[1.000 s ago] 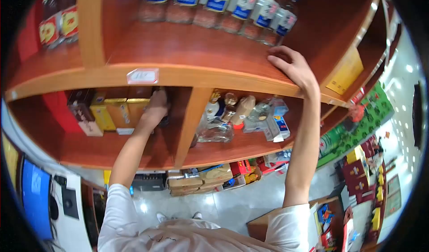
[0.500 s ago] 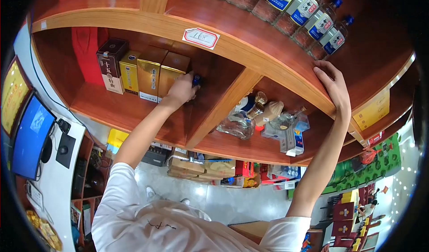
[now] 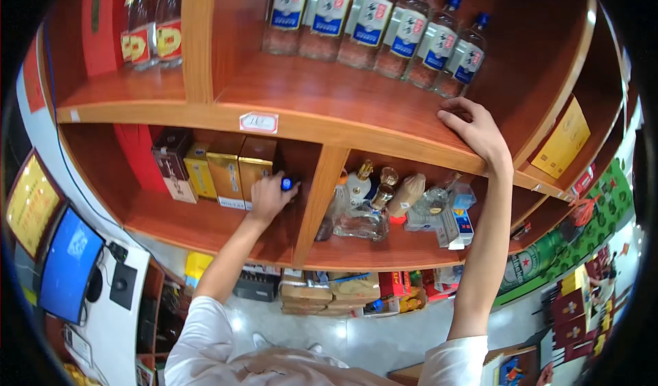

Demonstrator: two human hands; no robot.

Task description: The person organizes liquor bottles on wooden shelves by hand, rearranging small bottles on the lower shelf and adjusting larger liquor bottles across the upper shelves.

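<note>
In the lower left compartment my left hand [image 3: 271, 197] is closed around a bottle whose blue cap [image 3: 286, 183] shows beside the fingers; its body is mostly hidden. Just left of that hand stand gold boxes [image 3: 225, 167], a yellow box [image 3: 199, 173] and a dark box [image 3: 173, 160]. My right hand [image 3: 474, 127] rests with bent, parted fingers on the front edge of the upper shelf [image 3: 343, 105], holding nothing. Behind it, clear bottles with blue and white labels [image 3: 372, 21] stand in a row.
Assorted bottles [image 3: 362, 223] and small boxes fill the lower right compartment, beyond an upright divider [image 3: 321, 201]. A price tag [image 3: 259, 123] is on the shelf edge. At the left are a monitor [image 3: 70, 266] and a white desk [image 3: 110, 331]; cartons [image 3: 329, 293] stand below.
The camera view has shifted, bringing more of the upper bottles into sight. The blue cap beside my left hand, hidden at first, now shows clearly. My right hand has stayed at the shelf edge.
</note>
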